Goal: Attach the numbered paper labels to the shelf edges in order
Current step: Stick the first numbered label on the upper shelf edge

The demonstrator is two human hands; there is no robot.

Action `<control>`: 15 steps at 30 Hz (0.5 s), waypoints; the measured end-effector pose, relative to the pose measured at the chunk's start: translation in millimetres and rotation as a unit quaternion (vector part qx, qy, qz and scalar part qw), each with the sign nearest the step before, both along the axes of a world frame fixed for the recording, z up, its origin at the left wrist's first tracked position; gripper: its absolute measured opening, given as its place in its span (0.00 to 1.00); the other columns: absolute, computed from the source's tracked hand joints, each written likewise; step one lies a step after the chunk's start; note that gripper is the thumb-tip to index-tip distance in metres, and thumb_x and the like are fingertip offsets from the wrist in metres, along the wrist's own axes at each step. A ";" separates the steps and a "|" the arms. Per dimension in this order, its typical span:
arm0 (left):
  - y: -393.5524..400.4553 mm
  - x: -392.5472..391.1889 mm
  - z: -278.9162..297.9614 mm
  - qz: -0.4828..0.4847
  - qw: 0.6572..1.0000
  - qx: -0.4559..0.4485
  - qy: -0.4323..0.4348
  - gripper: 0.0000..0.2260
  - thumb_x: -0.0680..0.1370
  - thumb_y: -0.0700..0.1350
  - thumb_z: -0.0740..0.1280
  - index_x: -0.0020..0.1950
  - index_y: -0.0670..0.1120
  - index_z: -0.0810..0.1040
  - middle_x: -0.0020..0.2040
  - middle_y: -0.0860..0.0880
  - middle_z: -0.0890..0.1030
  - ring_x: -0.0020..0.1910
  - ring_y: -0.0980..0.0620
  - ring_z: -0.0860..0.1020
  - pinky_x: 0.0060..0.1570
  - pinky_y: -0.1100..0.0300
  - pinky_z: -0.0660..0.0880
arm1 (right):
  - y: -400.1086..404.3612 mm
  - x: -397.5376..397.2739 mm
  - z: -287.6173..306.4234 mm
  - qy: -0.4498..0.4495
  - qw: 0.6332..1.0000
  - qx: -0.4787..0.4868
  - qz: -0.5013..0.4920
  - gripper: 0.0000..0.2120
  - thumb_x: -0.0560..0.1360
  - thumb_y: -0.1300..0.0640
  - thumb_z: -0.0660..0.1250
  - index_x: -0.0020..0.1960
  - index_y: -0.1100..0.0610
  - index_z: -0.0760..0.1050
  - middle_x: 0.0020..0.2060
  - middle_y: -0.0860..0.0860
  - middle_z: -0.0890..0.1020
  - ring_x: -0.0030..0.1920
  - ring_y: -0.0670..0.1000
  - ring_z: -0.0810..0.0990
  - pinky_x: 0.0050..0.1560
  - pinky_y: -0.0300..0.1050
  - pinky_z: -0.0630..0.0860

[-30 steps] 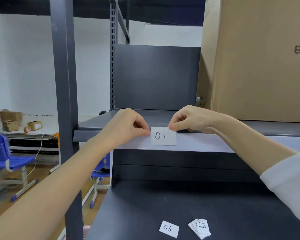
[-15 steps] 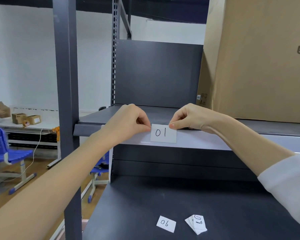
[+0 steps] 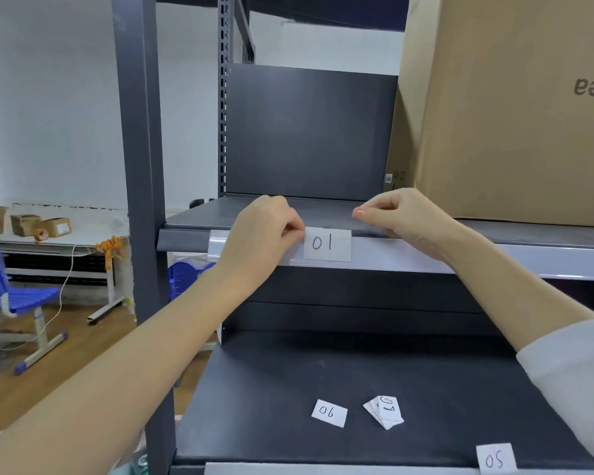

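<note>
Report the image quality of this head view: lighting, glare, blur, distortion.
Head view: even indoor light, soft shadows on the lower shelf; mild glare on the label strip; the 01 label is sharp and legible; the chair and back table are softer; wide-angle bending tilts the post and the box; the sleeve smears at the edge.

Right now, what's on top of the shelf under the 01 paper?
On the lower shelf lie a loose 06 label and a small stack of labels; only the top one shows, the ones beneath are covered. A 05 label sits on its front edge.
</note>
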State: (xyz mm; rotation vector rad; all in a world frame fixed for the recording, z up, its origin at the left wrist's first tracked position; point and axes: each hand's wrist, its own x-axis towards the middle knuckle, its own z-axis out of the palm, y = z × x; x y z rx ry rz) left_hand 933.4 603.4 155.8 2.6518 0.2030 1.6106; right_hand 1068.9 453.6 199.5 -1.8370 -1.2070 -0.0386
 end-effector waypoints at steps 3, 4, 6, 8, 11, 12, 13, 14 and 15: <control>-0.4 -2.8 -14.3 -0.033 0.998 0.031 -0.039 0.06 0.71 0.40 0.67 0.36 0.39 0.81 0.34 0.45 0.79 0.36 0.54 0.68 0.36 0.62 0.67 | -16.8 -1.6 -7.2 0.032 0.998 0.053 -0.004 0.09 0.76 0.54 0.65 0.42 0.57 0.80 0.30 0.47 0.71 0.23 0.38 0.69 0.26 0.26 0.66; -3.2 -3.5 -18.6 -0.042 0.997 0.032 -0.047 0.08 0.72 0.42 0.65 0.37 0.39 0.80 0.34 0.45 0.79 0.36 0.54 0.68 0.36 0.61 0.67 | -22.3 -2.9 -10.2 0.040 0.998 0.049 -0.004 0.09 0.76 0.54 0.65 0.40 0.55 0.79 0.29 0.47 0.71 0.23 0.39 0.68 0.26 0.27 0.66; -11.9 -6.1 -24.2 -0.057 0.997 0.026 -0.049 0.11 0.73 0.44 0.63 0.37 0.39 0.80 0.34 0.45 0.78 0.36 0.53 0.68 0.36 0.61 0.67 | -32.7 -4.7 -18.5 0.047 0.999 0.026 -0.005 0.09 0.76 0.55 0.65 0.39 0.53 0.79 0.31 0.49 0.72 0.30 0.43 0.67 0.31 0.32 0.66; -20.8 -8.2 -31.8 -0.062 0.997 0.030 -0.038 0.11 0.73 0.44 0.62 0.36 0.39 0.80 0.33 0.44 0.78 0.35 0.52 0.69 0.36 0.61 0.66 | -44.0 -6.5 -27.3 0.055 0.998 0.017 0.002 0.09 0.76 0.56 0.65 0.38 0.53 0.79 0.33 0.50 0.73 0.32 0.47 0.65 0.33 0.35 0.65; -34.1 -10.4 -40.8 -0.057 0.998 0.020 -0.023 0.11 0.72 0.44 0.64 0.36 0.39 0.80 0.32 0.46 0.78 0.36 0.54 0.68 0.37 0.64 0.66 | -65.9 -6.8 -38.7 0.072 0.997 0.006 0.011 0.07 0.75 0.58 0.65 0.39 0.55 0.79 0.32 0.49 0.72 0.31 0.47 0.65 0.35 0.38 0.65; -40.2 -10.8 -43.1 -0.052 0.998 0.011 -0.021 0.09 0.72 0.44 0.65 0.36 0.40 0.81 0.33 0.46 0.78 0.36 0.54 0.68 0.38 0.65 0.66 | -74.8 -5.7 -42.5 0.077 0.997 0.001 0.013 0.07 0.75 0.58 0.65 0.40 0.56 0.79 0.32 0.49 0.72 0.31 0.47 0.65 0.35 0.38 0.65; -47.1 -10.2 -46.6 -0.045 0.999 0.004 -0.020 0.07 0.71 0.42 0.67 0.36 0.39 0.81 0.33 0.46 0.79 0.37 0.54 0.68 0.38 0.66 0.66 | -84.3 -3.7 -46.8 0.081 0.997 -0.003 0.014 0.07 0.75 0.58 0.66 0.40 0.57 0.79 0.31 0.49 0.72 0.31 0.47 0.65 0.34 0.38 0.65; -55.6 -9.2 -50.4 -0.038 0.999 -0.003 -0.018 0.05 0.70 0.40 0.68 0.37 0.39 0.81 0.33 0.45 0.79 0.37 0.54 0.68 0.39 0.66 0.65 | -94.8 -1.9 -50.9 0.088 0.996 -0.007 0.016 0.07 0.75 0.58 0.66 0.40 0.57 0.79 0.31 0.50 0.72 0.31 0.47 0.65 0.34 0.38 0.64; -65.3 -7.4 -55.0 -0.035 0.999 -0.010 -0.016 0.04 0.70 0.39 0.68 0.37 0.39 0.81 0.33 0.45 0.79 0.37 0.54 0.68 0.39 0.66 0.65 | -105.7 0.2 -54.7 0.094 0.995 -0.012 0.017 0.06 0.75 0.59 0.66 0.40 0.57 0.79 0.32 0.50 0.72 0.31 0.47 0.65 0.34 0.37 0.64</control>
